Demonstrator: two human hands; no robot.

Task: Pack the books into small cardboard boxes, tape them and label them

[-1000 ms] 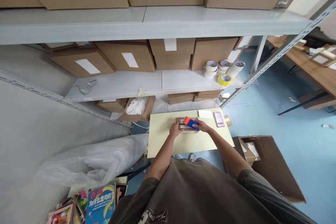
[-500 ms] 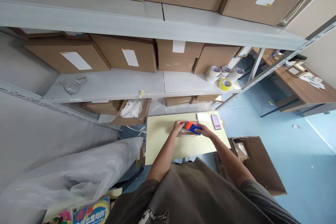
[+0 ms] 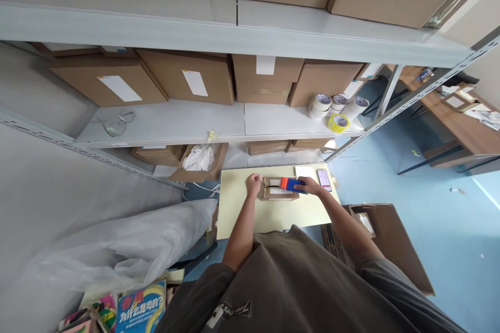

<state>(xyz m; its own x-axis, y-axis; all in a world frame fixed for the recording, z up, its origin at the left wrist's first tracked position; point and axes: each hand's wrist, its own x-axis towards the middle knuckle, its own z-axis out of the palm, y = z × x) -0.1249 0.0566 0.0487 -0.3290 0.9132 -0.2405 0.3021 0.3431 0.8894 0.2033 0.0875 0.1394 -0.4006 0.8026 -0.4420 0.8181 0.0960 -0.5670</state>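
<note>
On the pale yellow table (image 3: 237,213) lies a small cardboard box (image 3: 280,196) with a white label on its top. My right hand (image 3: 311,186) is closed around a blue hand-held tool (image 3: 294,184) with an orange end, held over the box. The orange end points left, and a thin dark strip shows beside it above the box. My left hand (image 3: 253,184) is closed just left of the box, apart from the tool; what its fingers pinch, if anything, is too small to make out. The tool's exact kind is unclear.
A phone (image 3: 324,180) and a white paper pad (image 3: 304,171) lie at the table's far right. Tape rolls (image 3: 321,106) and cartons stand on the grey shelf (image 3: 187,117). An open carton (image 3: 394,244) sits right on the floor; a large translucent bag (image 3: 148,250) is left.
My left hand has left the tool's orange end and moved left of the box. My right hand has shifted slightly right with the tool, now turned more level. The camera view has shifted slightly.
</note>
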